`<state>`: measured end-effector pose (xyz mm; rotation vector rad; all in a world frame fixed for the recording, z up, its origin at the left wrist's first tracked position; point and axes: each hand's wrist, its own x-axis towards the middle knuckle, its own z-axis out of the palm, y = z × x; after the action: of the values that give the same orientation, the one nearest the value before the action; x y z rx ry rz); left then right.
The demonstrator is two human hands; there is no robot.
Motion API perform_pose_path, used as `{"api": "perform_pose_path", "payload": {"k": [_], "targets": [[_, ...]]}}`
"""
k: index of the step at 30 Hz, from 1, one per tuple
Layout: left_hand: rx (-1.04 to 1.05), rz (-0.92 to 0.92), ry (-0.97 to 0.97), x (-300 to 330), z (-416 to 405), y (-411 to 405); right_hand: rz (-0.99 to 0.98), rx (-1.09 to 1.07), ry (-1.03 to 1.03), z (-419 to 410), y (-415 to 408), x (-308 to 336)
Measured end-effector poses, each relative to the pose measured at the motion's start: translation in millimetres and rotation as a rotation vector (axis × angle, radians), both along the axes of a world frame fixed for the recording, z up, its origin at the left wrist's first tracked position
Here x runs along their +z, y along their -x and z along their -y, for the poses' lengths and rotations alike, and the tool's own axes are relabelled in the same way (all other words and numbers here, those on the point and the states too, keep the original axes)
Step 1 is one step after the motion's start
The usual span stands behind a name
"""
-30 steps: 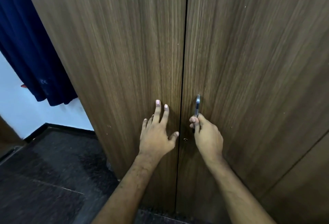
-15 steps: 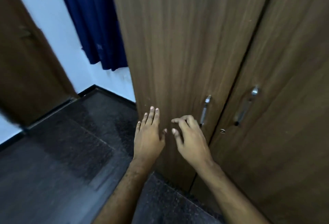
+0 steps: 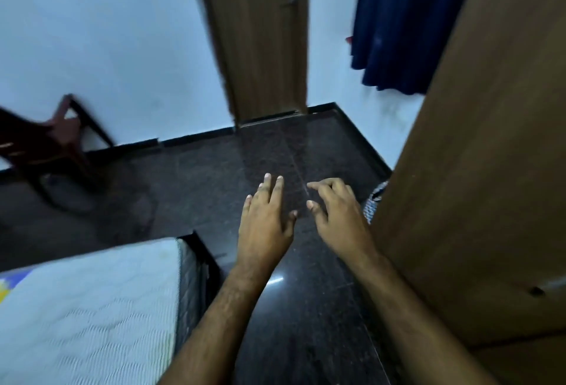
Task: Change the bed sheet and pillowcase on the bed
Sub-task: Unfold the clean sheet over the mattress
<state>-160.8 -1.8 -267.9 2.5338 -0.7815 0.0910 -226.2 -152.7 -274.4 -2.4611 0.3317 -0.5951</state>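
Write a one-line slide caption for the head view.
Both empty hands, left and right, hover over dark floor between bare mattress and wardrobe.

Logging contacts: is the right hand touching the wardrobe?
Cannot tell. In the head view the right hand is empty, with fingers loosely curled over the floor, but its outer edge overlaps the wardrobe side, so neither gap nor contact shows.

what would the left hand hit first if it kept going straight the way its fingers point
Probably nothing close: the left hand is open, fingers pointing across the dark floor toward the wooden room door. The way looks free up to that door, though depth is hard to judge.
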Motion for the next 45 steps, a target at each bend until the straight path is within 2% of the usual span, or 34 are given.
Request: {"api": "perform_pose_path", "payload": {"k": [6,11,18,24,31,35,40,45], "targets": [[0.342,-0.039,-0.020,-4,-94,12,-0.034,0.357,-0.026,-73,-45,-7],[0.660,-0.043,-0.001,-16,-209,47,-0.033,0.694,0.027,-180,-60,-9],[1.104,-0.003,0.096,-24,-382,141,-0.007,1.180,0.164,-374,-37,-5],[1.441,-0.018,0.054,-27,-480,259,-0.015,1.567,0.186,-530,23,-14],[1.859,0.035,0.215,-48,-505,371,-0.040,1.995,0.288,-634,111,-37],[2.034,-0.053,0.213,-57,-497,416,-0.096,2.189,0.352,-675,152,-60],[2.203,-0.179,0.164,-73,-486,450,-0.212,2.311,0.320,-717,184,-92],[2.258,-0.261,0.136,-98,-492,455,-0.331,2.339,0.375,-751,195,-133]]}}
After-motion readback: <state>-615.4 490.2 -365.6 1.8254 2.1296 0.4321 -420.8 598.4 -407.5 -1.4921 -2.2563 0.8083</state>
